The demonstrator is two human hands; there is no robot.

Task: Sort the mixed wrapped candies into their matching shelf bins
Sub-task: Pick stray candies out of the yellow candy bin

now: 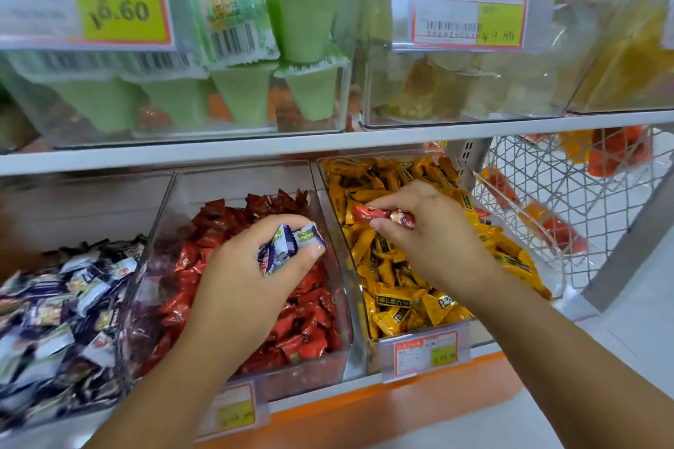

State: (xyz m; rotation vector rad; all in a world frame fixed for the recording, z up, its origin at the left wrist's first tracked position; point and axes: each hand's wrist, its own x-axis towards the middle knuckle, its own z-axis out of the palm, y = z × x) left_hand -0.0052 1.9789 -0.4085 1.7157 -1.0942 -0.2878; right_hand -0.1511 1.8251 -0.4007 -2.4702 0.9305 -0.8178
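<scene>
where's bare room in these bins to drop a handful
Bare room: the back of the blue bin and the back of the red bin. The yellow bin is heaped to its rear, with the right hand over it.

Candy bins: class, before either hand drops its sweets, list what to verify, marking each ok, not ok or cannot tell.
1. Grip of the left hand on the blue-white candies: ok, pinched.
2. Grip of the right hand on the red candies: ok.
3. Blue-white candies over their matching bin: not ok; they are over the red bin, and the blue-white bin lies to the left.
4. Red candies over their matching bin: not ok; they are over the yellow bin.
5. Other strays in the yellow bin: cannot tell.
</scene>
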